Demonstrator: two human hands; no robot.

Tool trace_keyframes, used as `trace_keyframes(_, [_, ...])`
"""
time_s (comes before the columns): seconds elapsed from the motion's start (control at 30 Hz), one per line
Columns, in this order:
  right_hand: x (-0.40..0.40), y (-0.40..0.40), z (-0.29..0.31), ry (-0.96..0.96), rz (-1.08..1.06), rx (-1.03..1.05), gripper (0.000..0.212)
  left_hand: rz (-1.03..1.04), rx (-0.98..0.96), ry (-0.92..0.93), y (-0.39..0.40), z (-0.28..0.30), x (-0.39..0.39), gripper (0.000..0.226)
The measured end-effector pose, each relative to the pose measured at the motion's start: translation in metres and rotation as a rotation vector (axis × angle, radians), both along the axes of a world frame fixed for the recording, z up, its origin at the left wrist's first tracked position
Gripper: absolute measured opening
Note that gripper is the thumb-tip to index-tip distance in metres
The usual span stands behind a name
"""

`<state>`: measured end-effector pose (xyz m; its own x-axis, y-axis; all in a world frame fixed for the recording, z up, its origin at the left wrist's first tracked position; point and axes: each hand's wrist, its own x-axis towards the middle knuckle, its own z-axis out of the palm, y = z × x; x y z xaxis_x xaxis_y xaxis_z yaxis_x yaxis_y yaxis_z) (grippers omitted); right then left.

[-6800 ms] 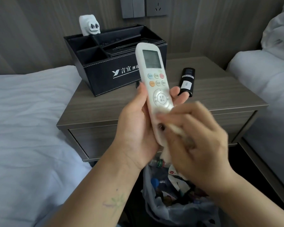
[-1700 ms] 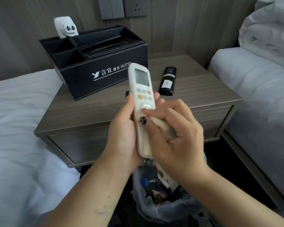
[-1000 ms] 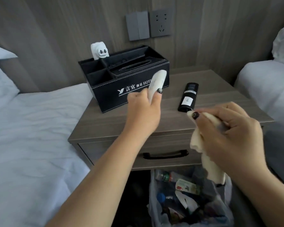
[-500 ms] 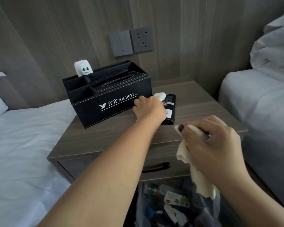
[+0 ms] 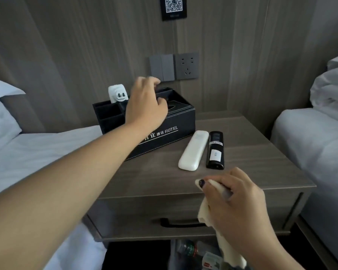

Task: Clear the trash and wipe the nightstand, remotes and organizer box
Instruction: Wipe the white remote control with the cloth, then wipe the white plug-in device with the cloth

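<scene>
At frame centre, the left hand (image 5: 144, 103) hovers with loosely curled fingers over the black leatherette organizer box (image 5: 164, 133); lower right, the right hand (image 5: 234, 199) pinches a cream cloth (image 5: 205, 213) beside the white (image 5: 193, 151) and black (image 5: 215, 151) remotes lying on the grey wooden nightstand (image 5: 252, 166).

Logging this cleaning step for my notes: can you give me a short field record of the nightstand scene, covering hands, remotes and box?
left hand: over the black leather organizer box, holding nothing
right hand: grips a cream cleaning cloth
white remote control: face down on the grey wooden nightstand
black remote control: beside the white one
white plug adapter: in the box's rear compartment
</scene>
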<state>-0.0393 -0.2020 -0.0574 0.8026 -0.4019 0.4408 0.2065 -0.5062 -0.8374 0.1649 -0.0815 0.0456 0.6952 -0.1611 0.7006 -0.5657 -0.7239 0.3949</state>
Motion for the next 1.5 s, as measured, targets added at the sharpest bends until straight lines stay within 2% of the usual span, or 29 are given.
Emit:
trace_keyframes(0.1, [0.013, 0.009, -0.005, -0.059, -0.044, -0.117, 0.021, 0.175, 0.030, -0.011, 0.034, 0.019, 0.040, 0.053])
trace_keyframes(0.2, [0.025, 0.016, -0.009, -0.088, -0.050, -0.122, 0.024, 0.300, -0.001, 0.227, 0.055, 0.022, 0.078, 0.074])
trace_keyframes(0.27, [0.032, 0.019, -0.013, -0.092, -0.050, -0.114, 0.026, 0.309, -0.001, 0.384, 0.064, 0.018, 0.095, 0.086])
trace_keyframes(0.33, [0.038, 0.020, -0.016, -0.106, -0.051, -0.127, 0.028, 0.284, -0.004, 0.463, 0.069, 0.012, 0.105, 0.090])
trace_keyframes(0.5, [0.044, 0.021, -0.019, -0.123, -0.033, -0.152, 0.026, 0.344, 0.028, 0.404, 0.073, 0.002, 0.117, 0.078])
trace_keyframes(0.7, [0.046, 0.019, -0.021, -0.125, -0.039, -0.195, 0.033, 0.287, -0.100, 0.269, 0.076, -0.005, 0.123, 0.070])
trace_keyframes(0.87, [0.042, 0.019, -0.020, -0.171, -0.031, -0.181, 0.020, 0.143, -0.602, 0.066, 0.076, 0.022, 0.105, 0.079])
trace_keyframes(0.93, [0.040, 0.015, -0.021, -0.168, -0.040, -0.192, 0.024, 0.021, -0.797, 0.042, 0.070, 0.034, 0.080, 0.083])
trace_keyframes(1.03, [0.036, 0.010, -0.017, -0.155, -0.066, -0.206, 0.027, -0.292, -1.091, 0.134, 0.059, 0.031, 0.013, 0.067])
trace_keyframes(1.1, [0.034, 0.008, -0.012, -0.160, -0.079, -0.141, 0.022, -0.511, -1.217, 0.290, 0.054, 0.014, -0.040, 0.052])
trace_keyframes(1.2, [0.028, 0.007, -0.005, -0.146, -0.074, -0.013, 0.018, -0.690, -1.308, 0.538, 0.050, -0.024, -0.103, 0.042])
trace_keyframes(1.3, [0.020, 0.005, 0.005, -0.164, -0.079, 0.101, 0.019, -0.802, -1.255, 0.722, 0.044, -0.054, -0.136, 0.036])
trace_keyframes(1.4, [0.008, 0.004, 0.012, -0.251, -0.054, 0.194, 0.012, -0.837, -1.205, 0.779, 0.035, -0.070, -0.150, 0.049])
trace_keyframes(1.5, [-0.006, 0.012, 0.015, -0.354, -0.020, 0.152, 0.008, -0.854, -1.191, 0.827, 0.028, -0.081, -0.158, 0.053])
